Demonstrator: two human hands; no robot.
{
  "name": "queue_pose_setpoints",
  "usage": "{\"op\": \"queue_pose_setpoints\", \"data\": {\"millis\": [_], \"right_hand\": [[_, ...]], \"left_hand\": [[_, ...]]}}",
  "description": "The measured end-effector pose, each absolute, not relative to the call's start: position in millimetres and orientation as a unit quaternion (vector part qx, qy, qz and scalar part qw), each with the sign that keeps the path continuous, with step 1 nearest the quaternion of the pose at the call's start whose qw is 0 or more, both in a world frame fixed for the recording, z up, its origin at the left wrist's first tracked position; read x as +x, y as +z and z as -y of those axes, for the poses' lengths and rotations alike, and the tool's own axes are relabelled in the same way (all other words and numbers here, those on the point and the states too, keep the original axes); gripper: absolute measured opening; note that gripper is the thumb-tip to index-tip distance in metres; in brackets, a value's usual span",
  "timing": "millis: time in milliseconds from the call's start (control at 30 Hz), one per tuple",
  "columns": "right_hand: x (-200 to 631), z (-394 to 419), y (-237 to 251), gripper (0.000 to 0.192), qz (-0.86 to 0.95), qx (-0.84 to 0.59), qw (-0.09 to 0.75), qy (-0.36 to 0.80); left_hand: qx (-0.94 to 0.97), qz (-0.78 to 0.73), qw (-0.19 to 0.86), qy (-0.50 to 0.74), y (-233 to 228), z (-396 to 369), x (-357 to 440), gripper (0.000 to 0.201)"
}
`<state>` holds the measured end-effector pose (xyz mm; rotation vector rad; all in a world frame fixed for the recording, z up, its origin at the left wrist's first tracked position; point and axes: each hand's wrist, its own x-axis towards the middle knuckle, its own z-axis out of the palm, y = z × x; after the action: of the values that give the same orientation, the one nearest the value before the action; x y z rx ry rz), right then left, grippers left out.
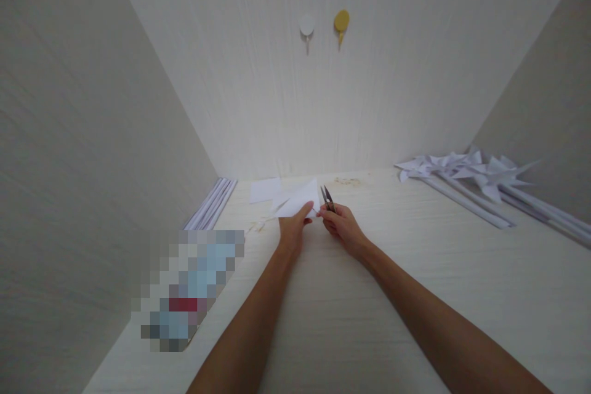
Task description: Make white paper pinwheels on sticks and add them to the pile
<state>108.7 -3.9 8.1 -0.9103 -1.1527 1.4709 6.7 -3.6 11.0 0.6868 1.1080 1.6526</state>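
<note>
A sheet of white paper (298, 200) with a slit in it is gripped at its lower edge by my left hand (295, 221), thumb on top. To its right, my right hand (339, 221) is closed around a pair of small dark thread snips (328, 198), the blades pointing up and away from me. The fingertips of that hand also meet the paper's lower right corner. A thin line shows between my left thumb and those fingertips; it is too small to name. Behind the held sheet, another piece of white paper (265, 190) lies flat on the table.
Several white paper pinwheels (489, 172) on rolled paper sticks lie at the right. More paper sticks (212, 203) are bundled at the left, near a blurred-out item (198, 289). A white hook (306, 27) and a yellow hook (341, 21) are on the back wall.
</note>
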Motion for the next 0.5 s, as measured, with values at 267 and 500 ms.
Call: {"op": "queue_pose_setpoints", "data": {"millis": [267,500], "right_hand": [[109.2,3.8,5.9,0.018,0.524,-0.378,0.495,0.581],[109.2,3.6,4.9,0.016,0.523,-0.379,0.495,0.581]], "left_hand": [[0.285,-0.482,0.434,0.706,10.6,2.9,7.8,0.021],[0.284,-0.488,0.42,0.711,8.0,0.8,6.1,0.021]]}}
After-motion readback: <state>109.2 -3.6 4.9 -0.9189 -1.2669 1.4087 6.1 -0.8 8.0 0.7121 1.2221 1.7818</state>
